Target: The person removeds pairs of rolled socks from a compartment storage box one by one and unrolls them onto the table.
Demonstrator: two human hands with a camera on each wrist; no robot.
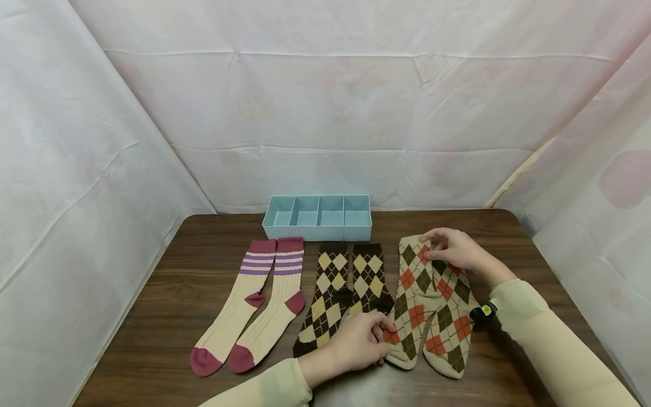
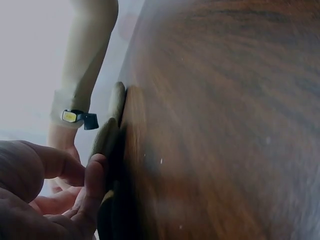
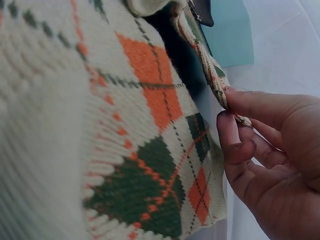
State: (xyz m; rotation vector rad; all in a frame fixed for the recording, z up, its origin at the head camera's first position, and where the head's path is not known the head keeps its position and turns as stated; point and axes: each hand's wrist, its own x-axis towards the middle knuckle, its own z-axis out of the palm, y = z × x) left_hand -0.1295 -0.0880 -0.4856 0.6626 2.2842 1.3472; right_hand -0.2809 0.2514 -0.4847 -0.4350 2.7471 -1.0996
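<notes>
A pair of beige argyle socks with orange and green diamonds lies on the right side of the table. At the cuff of the left beige argyle sock (image 1: 408, 277), my right hand (image 1: 455, 249) pinches the knit edge between thumb and fingers. The right wrist view shows that cuff edge (image 3: 215, 82) raised in the fingertips. My left hand (image 1: 356, 339) is low at the same sock's foot, fingers curled at its side edge near the toe. Its mate, the right beige argyle sock (image 1: 447, 333), lies alongside, its upper part partly behind my right hand.
Dark brown argyle socks (image 1: 333, 277) lie in the middle, partly under my left hand. Cream socks with maroon toes and purple stripes (image 1: 277, 294) are further left. Behind them stands a light blue box (image 1: 317, 232) with several compartments on the wooden table (image 1: 168, 299).
</notes>
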